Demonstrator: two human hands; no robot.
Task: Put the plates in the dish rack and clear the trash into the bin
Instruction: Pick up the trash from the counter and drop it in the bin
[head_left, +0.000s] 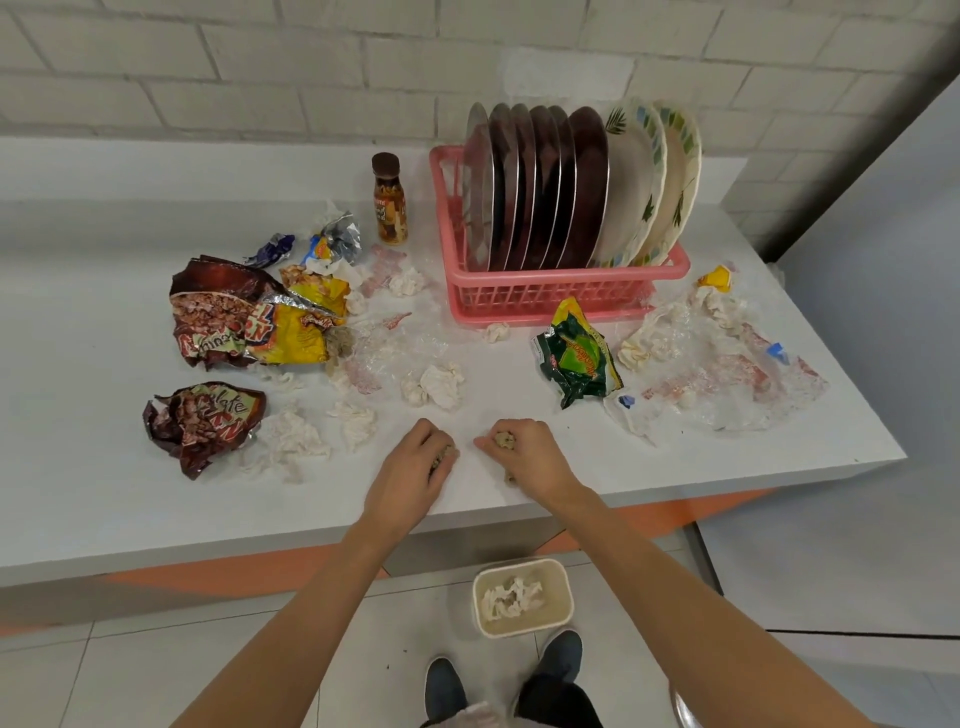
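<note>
Inside the pink rack (545, 300), upright plates (550, 187); inside the bin (519, 630), tissues (511, 597).

A single wide-angle camera on the person's head looks forward and steeply down from close above the near edge of the white table (104, 467), taking in the brick wall (260, 67) at twelve o'clock, the dish rack (545, 296) toward one, and the bin (566, 587) on the floor at six.
</note>
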